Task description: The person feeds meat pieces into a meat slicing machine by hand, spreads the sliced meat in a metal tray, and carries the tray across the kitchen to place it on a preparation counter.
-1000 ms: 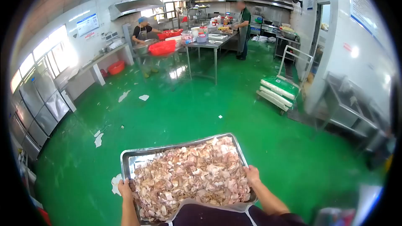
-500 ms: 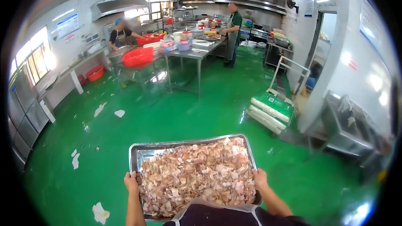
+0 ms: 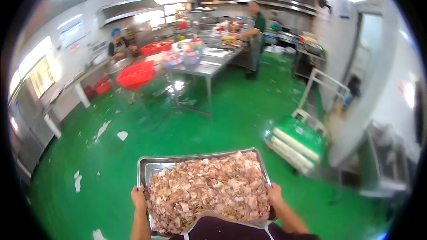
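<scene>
A metal tray heaped with thin pieces of pale pinkish-brown meat is held in front of my apron. My left hand grips its left side and my right hand grips its right side. The fingertips of both hands are partly hidden at the rim. Bare metal shows in the tray's far left corner.
A steel table with containers stands ahead, a person beside it. Another person works at a bowl near red baskets. At right are a cart with green and white packs and a steel sink. Scraps lie on the green floor.
The table, the cart and the sink appear nearer and larger. The tray stays between my hands, at nearly the same place in view.
</scene>
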`<state>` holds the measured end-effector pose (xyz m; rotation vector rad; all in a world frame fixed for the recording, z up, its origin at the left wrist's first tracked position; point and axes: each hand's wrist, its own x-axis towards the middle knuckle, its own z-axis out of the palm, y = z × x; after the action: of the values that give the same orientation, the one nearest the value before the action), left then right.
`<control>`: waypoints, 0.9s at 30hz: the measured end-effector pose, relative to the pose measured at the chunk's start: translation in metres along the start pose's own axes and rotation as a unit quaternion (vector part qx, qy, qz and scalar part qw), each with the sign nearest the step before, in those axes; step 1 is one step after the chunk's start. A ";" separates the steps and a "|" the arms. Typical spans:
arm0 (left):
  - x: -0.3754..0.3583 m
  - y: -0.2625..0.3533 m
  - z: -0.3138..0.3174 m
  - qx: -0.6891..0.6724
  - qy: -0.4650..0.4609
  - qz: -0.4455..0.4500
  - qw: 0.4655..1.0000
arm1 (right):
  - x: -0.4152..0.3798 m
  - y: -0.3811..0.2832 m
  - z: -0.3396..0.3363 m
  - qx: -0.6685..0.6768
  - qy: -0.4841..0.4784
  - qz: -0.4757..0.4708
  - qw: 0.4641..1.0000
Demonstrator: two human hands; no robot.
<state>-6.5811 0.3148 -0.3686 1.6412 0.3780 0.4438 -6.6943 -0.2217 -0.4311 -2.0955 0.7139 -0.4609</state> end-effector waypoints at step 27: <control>0.047 -0.127 -0.083 -0.034 -0.161 0.009 0.986 | -0.214 0.070 0.044 0.043 0.139 0.081 0.986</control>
<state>-6.5798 0.4243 -0.4839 1.6184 0.1057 0.1960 -6.8571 -0.0914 -0.5275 -1.8948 0.9988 -0.6879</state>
